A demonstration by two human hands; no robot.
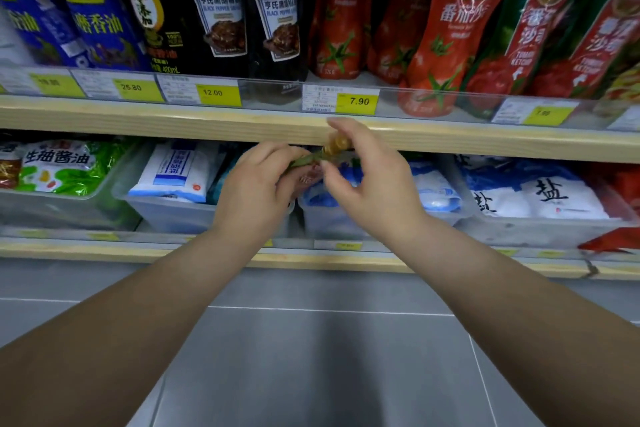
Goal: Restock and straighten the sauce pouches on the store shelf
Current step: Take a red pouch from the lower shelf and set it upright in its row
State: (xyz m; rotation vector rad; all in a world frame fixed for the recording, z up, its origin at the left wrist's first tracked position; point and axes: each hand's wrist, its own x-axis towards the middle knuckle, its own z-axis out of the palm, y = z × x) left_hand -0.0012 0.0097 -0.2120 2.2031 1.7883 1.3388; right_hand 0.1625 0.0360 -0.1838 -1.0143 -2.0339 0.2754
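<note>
Clear plastic bins sit in a row on the lower wooden shelf [346,262]. The leftmost bin [62,208] holds glossy green-and-white soy sauce bags [69,166]; the next bin [166,211] holds soft white-and-blue bags [176,170]; the bin on the right [540,229] holds white-and-blue salt bags [550,198] printed with a large black character.

On the upper pale wooden shelf [207,121], behind a clear plastic rail with yellow price tags [356,101], stand blue-labelled bottles [100,24], black Heinz black pepper sauce pouches [221,10] and shiny red-and-green tomato ketchup pouches [446,31], the ketchup ones leaning to the right. Below the shelving lies a floor of smooth grey tiles [311,357].

In front of the lower shelf, both bare hands meet on a small green-topped sauce pouch [308,160] with a tan screw cap [334,144]. The left hand [256,191] is curled around the pouch's body from the left, fingers closed on it. The right hand [367,177] pinches the neck just below the cap between thumb and fingers, its index finger raised over the cap. The pouch is held in the air, just under the edge of the upper shelf; most of it is hidden by the hands.
</note>
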